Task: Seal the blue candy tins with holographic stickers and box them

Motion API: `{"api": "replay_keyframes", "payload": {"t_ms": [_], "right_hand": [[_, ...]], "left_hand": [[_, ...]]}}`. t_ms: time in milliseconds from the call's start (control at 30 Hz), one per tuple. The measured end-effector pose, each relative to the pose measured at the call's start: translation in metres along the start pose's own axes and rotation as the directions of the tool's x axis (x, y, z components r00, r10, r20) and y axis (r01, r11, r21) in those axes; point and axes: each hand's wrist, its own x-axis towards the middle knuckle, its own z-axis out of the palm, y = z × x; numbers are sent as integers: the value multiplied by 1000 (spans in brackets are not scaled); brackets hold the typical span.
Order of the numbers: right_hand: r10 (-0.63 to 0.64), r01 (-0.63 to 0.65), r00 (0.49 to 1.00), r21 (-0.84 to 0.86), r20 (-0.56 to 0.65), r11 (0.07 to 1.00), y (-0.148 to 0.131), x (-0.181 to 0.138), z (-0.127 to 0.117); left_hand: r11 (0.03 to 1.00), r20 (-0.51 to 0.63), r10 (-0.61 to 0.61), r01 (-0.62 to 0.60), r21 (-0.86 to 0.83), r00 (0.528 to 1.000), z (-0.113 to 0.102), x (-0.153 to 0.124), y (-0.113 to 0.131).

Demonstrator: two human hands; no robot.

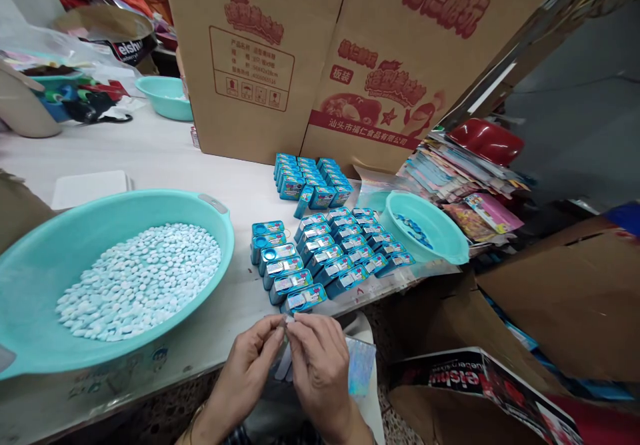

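My left hand [255,358] and my right hand [320,358] meet at the table's front edge, thumbs and fingers pinched together. Between the fingertips is a small pale bit, too small to name. Beneath and beside my right hand lies a shiny silver holographic sheet [363,365]. Just beyond my fingers stand rows of small blue tins [305,297] with printed lids, several bearing a pale strip on top. Farther back sits another group of blue tins [293,188], with one tin [303,202] tilted against them.
A large turquoise basin [30,252] of pale blue and white candies [145,278] stands left. At right, a smaller turquoise basin [450,245] holds small blue pieces. A tall carton [250,125] backs the tins. Open cardboard boxes [565,285] sit right, below table height.
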Motion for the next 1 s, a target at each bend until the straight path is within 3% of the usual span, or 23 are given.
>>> {"api": "replay_keyframes", "payload": {"t_ms": [200,333,433,533,600,800,933,1000], "right_hand": [[68,-68,997,1,21,998,-1,3,6],[-4,1,999,61,42,998,-6,0,3],[-39,41,999,167,-14,985,-15,-2,-11],[111,-99,994,327,-18,940,-22,7,-30],[231,-230,972,397,47,888,-21,20,-39],[440,-491,870,484,224,724,-2,60,-29],[496,-555,828,509,261,658,6,76,-10],[509,-572,815,523,277,632,8,83,-2]], "left_hand": [[998,-18,-55,54,-37,998,-2,5,8],[986,-2,-122,121,-117,993,-2,14,7],[968,-24,-194,187,-169,981,-6,23,-1],[979,-183,-150,120,-167,972,-15,29,-7],[982,-259,-110,65,-175,960,-21,30,-7],[924,-131,-219,162,-347,967,-21,30,-1],[934,-273,-174,71,-350,946,-15,31,-2],[948,-278,-143,51,-314,950,-16,32,-2]]}}
